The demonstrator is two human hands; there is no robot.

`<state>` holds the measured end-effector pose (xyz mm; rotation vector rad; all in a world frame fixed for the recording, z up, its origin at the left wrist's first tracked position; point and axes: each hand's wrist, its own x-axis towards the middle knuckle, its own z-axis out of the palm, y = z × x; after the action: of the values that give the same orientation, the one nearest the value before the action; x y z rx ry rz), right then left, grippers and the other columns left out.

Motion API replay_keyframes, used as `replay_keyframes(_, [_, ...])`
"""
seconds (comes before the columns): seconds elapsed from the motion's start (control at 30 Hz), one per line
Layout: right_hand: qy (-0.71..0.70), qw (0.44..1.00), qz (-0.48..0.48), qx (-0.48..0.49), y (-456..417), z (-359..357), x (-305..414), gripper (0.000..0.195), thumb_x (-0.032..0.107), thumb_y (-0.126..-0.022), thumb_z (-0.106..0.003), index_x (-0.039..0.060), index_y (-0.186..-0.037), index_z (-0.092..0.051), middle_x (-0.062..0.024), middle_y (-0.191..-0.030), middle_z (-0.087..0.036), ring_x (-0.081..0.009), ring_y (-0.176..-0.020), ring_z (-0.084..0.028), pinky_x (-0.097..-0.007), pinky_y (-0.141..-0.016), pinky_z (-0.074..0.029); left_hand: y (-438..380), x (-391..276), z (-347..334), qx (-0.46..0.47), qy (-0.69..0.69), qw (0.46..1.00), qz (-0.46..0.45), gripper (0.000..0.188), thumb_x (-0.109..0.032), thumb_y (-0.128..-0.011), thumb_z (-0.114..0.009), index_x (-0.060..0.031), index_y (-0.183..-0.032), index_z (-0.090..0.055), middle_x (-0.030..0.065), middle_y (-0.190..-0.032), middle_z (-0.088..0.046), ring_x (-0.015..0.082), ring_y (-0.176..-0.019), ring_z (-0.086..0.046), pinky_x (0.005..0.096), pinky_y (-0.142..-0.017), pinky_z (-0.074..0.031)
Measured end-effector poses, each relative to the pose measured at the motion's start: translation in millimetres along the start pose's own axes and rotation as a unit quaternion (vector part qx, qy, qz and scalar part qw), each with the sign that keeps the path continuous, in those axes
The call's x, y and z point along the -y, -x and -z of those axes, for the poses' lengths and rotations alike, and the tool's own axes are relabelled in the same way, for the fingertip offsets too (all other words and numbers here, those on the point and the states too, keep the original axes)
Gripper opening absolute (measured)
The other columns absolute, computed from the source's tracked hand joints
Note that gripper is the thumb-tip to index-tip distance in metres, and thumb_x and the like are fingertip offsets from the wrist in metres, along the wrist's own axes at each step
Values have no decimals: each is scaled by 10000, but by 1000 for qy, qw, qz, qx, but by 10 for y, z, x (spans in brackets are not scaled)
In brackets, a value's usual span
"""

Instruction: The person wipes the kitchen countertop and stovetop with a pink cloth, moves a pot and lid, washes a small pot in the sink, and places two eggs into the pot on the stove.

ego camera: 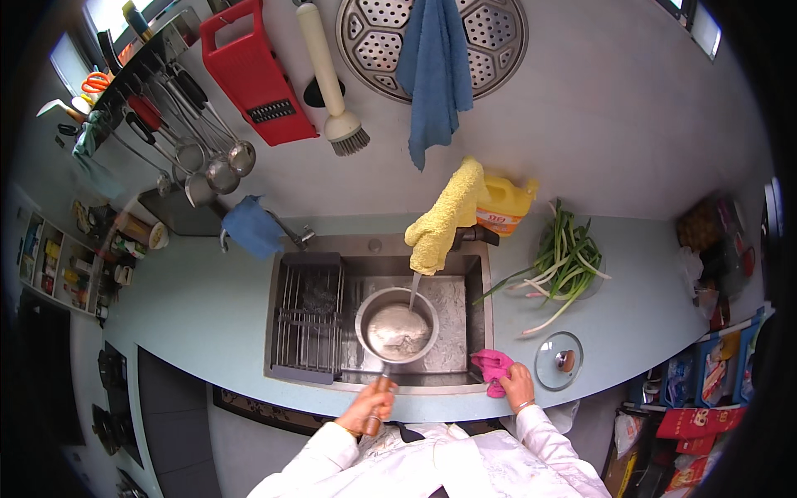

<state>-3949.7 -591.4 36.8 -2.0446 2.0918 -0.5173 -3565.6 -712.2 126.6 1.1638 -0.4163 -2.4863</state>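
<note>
My left hand (368, 408) grips the brown handle of a metal saucepan (397, 325). The pan is over the sink basin (451, 330), and water runs into it from a tap wrapped in a yellow cloth (443, 218). On the counter by the sink's right front corner, my right hand (519, 387) holds a pink cloth (493, 370). A glass lid (559, 361) with a brown-topped knob lies just right of that hand. Behind the lid, spring onions (566, 255) rest on a round dish.
A dark-framed wire drying rack (308, 317) spans the sink's left side. A yellow jug (505, 202) stands behind the sink on the right. A small tap with a blue cloth (253, 227) is at the back left. Ladles (222, 174), a red grater (255, 75) and a brush (330, 81) hang above.
</note>
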Motion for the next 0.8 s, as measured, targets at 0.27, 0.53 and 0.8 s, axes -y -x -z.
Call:
replay_keyframes(0.27, [16,995,68,74,-52,209,35,106,139,-728,-640,64,-802,-646,-139,-1114,-592,-357,-1190,-505,-458,-1010,-405,-341,-245,-83,1,15,1000,-19,344,-29,-866,-571,-50,-1188,-451,8,-707,-465,88,-513,-420,249,-463,-376])
replay_keyframes(0.53, [-62,995,-52,50,-114,179,-52,213,196,-789,-611,67,-945,-678,-184,-1301,-540,-390,-1288,-442,-439,-1086,-356,-490,-324,-77,-67,-17,996,-57,290,-31,-879,-538,-56,-1159,-463,-4,-679,-437,76,-502,-403,242,-436,-351])
replay_keyframes(0.8, [-97,993,-49,-46,-604,362,58,164,129,-793,-601,30,-907,-665,-181,-1332,-496,-389,-1327,-393,-454,-1095,-346,-605,-235,-31,-134,-51,987,-73,186,-254,-953,-554,-103,-1051,-505,-10,-671,-457,87,-495,-412,215,-423,-333])
